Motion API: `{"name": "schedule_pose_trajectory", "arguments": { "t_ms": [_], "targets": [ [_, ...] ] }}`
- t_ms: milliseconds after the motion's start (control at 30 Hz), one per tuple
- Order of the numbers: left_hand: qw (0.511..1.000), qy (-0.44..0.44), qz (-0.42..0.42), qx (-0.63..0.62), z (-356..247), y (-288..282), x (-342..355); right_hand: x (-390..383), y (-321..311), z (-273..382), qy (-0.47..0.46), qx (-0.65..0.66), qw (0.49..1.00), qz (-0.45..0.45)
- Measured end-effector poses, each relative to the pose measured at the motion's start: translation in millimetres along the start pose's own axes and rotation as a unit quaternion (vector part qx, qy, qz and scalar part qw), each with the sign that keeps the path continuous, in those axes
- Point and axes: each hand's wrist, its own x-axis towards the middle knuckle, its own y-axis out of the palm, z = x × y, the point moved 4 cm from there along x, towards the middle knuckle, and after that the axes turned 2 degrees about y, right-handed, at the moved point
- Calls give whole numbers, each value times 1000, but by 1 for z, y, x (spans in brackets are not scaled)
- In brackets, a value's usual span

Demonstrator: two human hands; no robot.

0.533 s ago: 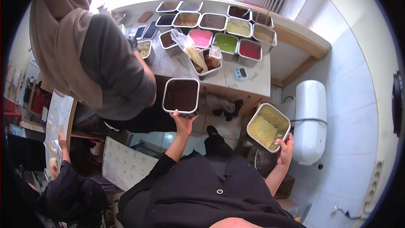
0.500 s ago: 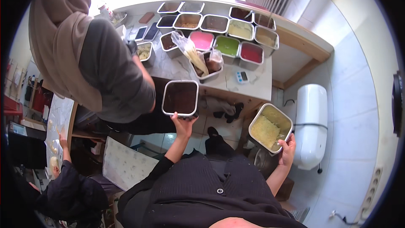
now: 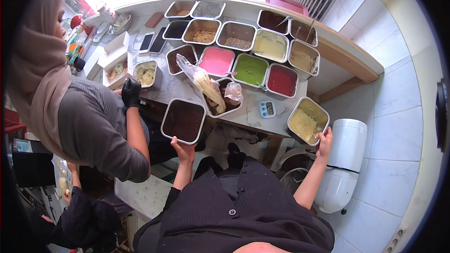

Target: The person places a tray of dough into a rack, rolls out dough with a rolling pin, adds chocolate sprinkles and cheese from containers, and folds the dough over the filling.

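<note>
Two metal tubs are held at the near edge of the counter, one in each hand. The left hand is closed under the near rim of a square tub of dark brown filling, which is carried at the counter's front edge. The right hand is gripped on the near corner of a tub of pale yellow filling, held just off the counter's right end, above a white bin.

Just behind the brown tub, one tub stuffed with clear plastic bags is seen, and one small digital timer is laid beside it.

Further back, a row of four tubs is set side by side: one dark, one pink, one green and one red. Beyond these, roughly eight more tubs are lined up along the far wall, filled with crumbs, sprinkles, cream and dark sauces; the exact count cannot be made out at the rim.

To the left, one other person in a grey top is stood at the counter, with a black-gloved hand rested near a tub of pale chunks. Two phones are laid flat behind it.
</note>
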Motion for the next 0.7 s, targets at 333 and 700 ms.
{"name": "schedule_pose_trajectory", "arguments": {
  "t_ms": [333, 700],
  "targets": [
    [1000, 12, -5, -1, -10, 13, 4, 33, 6, -15, 39, 33, 995, 91],
    [1000, 17, 5, -21, -17, 38, 53, 25, 25, 5, 36, 37, 995, 85]
  ]
}}
